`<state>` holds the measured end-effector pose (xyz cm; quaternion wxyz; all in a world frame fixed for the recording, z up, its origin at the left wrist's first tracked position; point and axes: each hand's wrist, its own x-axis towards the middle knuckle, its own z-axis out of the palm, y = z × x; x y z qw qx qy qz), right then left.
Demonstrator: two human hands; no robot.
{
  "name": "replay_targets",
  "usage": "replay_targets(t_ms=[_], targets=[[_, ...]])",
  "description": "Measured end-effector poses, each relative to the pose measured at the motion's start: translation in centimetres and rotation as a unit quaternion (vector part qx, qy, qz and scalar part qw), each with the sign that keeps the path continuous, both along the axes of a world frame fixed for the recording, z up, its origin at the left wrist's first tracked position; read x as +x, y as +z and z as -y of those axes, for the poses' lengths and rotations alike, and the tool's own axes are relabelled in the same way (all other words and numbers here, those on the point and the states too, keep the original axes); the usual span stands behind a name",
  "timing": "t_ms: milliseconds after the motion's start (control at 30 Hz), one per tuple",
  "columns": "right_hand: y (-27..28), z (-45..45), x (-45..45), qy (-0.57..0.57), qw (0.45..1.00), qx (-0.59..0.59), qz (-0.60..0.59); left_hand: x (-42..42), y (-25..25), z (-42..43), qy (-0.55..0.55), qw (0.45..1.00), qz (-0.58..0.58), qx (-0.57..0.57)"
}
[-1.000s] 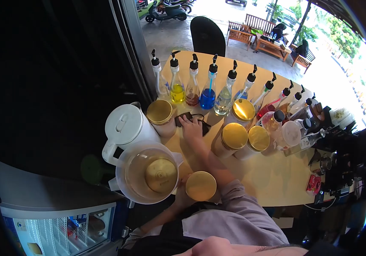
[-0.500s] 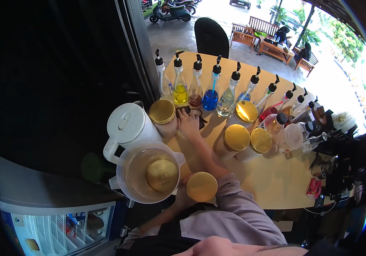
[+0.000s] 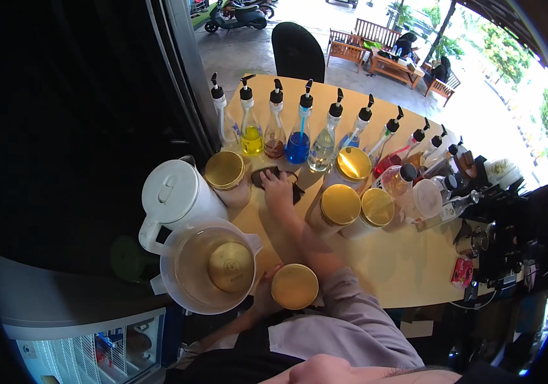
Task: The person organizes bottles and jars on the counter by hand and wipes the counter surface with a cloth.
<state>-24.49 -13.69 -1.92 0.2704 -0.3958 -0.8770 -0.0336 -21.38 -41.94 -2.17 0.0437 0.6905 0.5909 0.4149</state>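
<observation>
My right hand (image 3: 278,189) lies on a dark cloth (image 3: 297,193), pressing it to the tabletop with the fingers bent over it. Just left of the cloth stands a jar with a gold lid (image 3: 225,169). Close to my body, my left hand (image 3: 266,296) grips the side of another gold-lidded jar (image 3: 294,286); the jar hides most of those fingers. Beside that jar is a clear plastic pitcher (image 3: 178,272) with a gold lid (image 3: 231,267) showing inside it. A white lidded jug (image 3: 170,195) stands behind the pitcher.
Pump bottles of coloured liquid (image 3: 298,147) line the far edge of the wooden table (image 3: 408,262). Several gold-lidded jars (image 3: 340,205) stand right of my right forearm. Clear bottles (image 3: 456,206) and a red packet (image 3: 462,272) are further right. A glass-fronted fridge (image 3: 95,349) sits lower left.
My right hand and the cloth have slid right and slightly nearer, away from the gold-lidded jar. My left hand keeps its jar. The whole view has shifted a little.
</observation>
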Motion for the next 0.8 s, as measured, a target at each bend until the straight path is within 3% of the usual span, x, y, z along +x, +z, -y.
replay_targets(t_ms=[67, 133, 267, 400, 467, 600, 667, 733, 800], targets=[[0.6, -0.6, -1.2, -0.010, 1.000, 0.004, -0.002, -0.1, -0.5, -0.7, -0.026, 0.995, 0.053, 0.084], [1.2, -0.4, -1.8, -0.019, 0.996, -0.055, 0.070, -0.6, 0.1, -0.6, -0.038, 0.994, 0.072, 0.070], [1.9, 2.1, 1.5, 0.017, 0.996, -0.046, 0.071, -0.2, 1.5, -0.3, -0.074, 0.981, 0.179, 0.018], [2.1, 5.4, 4.9, 0.016, 0.996, -0.037, 0.076, -0.4, 2.5, -0.3, -0.061, 0.986, 0.153, -0.009], [2.1, 5.5, 4.7, 0.016, 0.997, -0.022, 0.077, -0.9, 4.9, -0.9, -0.105, 0.966, 0.190, -0.139], [1.8, 4.5, 1.9, -0.065, 0.992, -0.007, 0.112, -0.5, 4.5, -0.9, -0.064, 0.994, 0.083, -0.014], [1.6, 2.5, 0.7, -0.086, 0.989, -0.009, 0.122, -0.7, 5.9, -1.2, -0.100, 0.981, 0.102, -0.134], [1.8, 0.8, -0.6, -0.109, 0.985, -0.045, 0.129, -0.7, 1.3, -0.3, -0.090, 0.968, 0.185, -0.144], [1.7, 0.1, -1.3, -0.099, 0.984, -0.028, 0.145, 0.3, -7.6, 1.3, -0.057, 0.889, 0.412, -0.190]])
